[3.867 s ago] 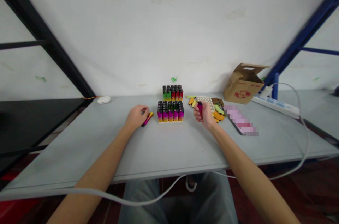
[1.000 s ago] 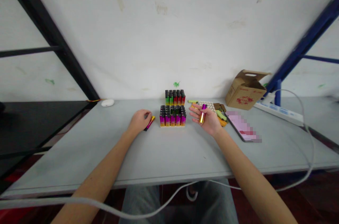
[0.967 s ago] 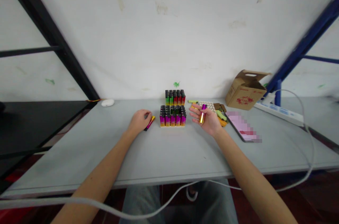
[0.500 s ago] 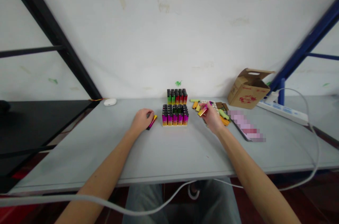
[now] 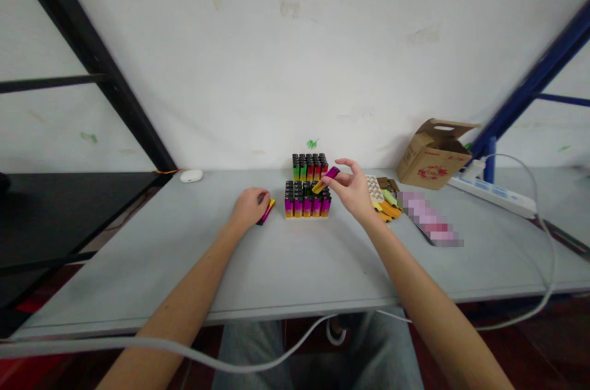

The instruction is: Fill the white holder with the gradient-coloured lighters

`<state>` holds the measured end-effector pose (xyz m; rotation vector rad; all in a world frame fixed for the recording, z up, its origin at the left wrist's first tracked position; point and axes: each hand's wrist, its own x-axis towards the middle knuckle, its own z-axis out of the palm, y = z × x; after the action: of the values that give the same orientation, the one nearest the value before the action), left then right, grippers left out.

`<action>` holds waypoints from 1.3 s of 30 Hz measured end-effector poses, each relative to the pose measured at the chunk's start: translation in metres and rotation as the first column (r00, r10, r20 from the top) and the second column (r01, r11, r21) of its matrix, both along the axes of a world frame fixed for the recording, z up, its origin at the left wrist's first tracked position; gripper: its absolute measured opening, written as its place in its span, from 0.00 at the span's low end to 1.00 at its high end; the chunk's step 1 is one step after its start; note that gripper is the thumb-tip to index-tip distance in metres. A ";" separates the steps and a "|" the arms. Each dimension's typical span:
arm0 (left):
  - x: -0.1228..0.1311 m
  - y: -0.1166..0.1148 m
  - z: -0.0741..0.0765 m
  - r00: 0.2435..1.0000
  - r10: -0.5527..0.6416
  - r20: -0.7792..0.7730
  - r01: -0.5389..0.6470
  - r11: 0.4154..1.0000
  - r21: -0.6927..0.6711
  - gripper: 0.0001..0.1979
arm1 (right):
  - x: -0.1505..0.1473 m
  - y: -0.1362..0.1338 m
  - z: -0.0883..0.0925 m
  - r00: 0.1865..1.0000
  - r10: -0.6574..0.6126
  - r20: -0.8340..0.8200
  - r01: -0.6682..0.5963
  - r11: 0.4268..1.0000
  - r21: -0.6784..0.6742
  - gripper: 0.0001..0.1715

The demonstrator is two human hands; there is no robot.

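Grey tabletop (image 5: 138, 273) holds a lighter block (image 5: 305, 206). Right hand (image 5: 353, 188) pinches a lighter (image 5: 326, 180), long axis slanting, just above the block's right corner; left hand (image 5: 249, 209) curls over another lighter (image 5: 266, 212), its grip unclear.

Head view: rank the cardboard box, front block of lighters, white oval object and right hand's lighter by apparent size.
Cardboard box, then front block of lighters. The white oval object and the lighter in the right hand look alike; nearness makes ranking them unsure.
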<state>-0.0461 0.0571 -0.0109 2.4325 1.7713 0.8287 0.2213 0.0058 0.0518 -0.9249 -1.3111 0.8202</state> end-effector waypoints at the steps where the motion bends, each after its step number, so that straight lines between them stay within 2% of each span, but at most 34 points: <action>1: 0.000 0.000 0.000 1.000 0.002 0.003 -0.002 1.000 -0.001 0.18 | -0.003 0.003 0.000 0.996 -0.046 0.077 0.044 0.999 0.032 0.29; 4: 0.000 0.000 0.000 1.000 0.002 0.019 -0.002 1.000 -0.004 0.18 | -0.008 0.009 -0.001 0.943 -0.145 0.299 0.118 0.987 0.106 0.21; 7: 0.001 -0.001 0.001 1.000 -0.006 0.028 0.006 1.000 -0.015 0.17 | -0.010 0.009 -0.001 0.889 -0.106 0.446 0.045 0.988 0.145 0.16; 10: 0.002 -0.003 0.003 1.000 -0.017 0.016 0.017 1.000 -0.016 0.16 | -0.011 0.007 0.000 0.827 -0.045 0.560 -0.053 0.986 0.157 0.19; 14: 0.003 -0.004 0.003 1.000 -0.018 0.004 0.019 1.000 -0.016 0.16 | -0.013 0.006 0.002 0.729 -0.074 0.681 -0.083 0.977 0.195 0.25; 18: 0.003 -0.003 0.004 1.000 -0.025 0.000 0.025 1.000 -0.015 0.16 | -0.015 0.010 0.001 0.689 -0.082 0.720 -0.105 0.972 0.211 0.13; 21: 0.002 -0.004 0.004 1.000 -0.030 0.005 0.030 0.999 -0.021 0.17 | -0.016 0.013 0.001 0.676 -0.090 0.731 -0.107 0.970 0.218 0.09; 26: 0.002 -0.004 0.004 1.000 -0.021 -0.005 0.021 0.999 -0.025 0.16 | -0.014 0.016 0.002 0.673 -0.126 0.729 -0.120 0.954 0.275 0.08; 34: 0.004 -0.007 0.007 1.000 -0.023 -0.013 0.022 0.999 -0.028 0.16 | 0.011 0.010 0.006 0.694 -0.206 0.689 -0.037 0.947 0.320 0.08; 39: 0.003 -0.005 0.005 0.999 -0.025 -0.021 0.024 0.999 -0.023 0.17 | 0.022 0.008 0.006 0.699 -0.188 0.690 -0.013 0.961 0.275 0.07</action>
<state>-0.0432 0.0522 -0.0056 2.4525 1.7440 0.7788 0.2429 0.0138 0.0576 -1.1320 -1.9750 0.1676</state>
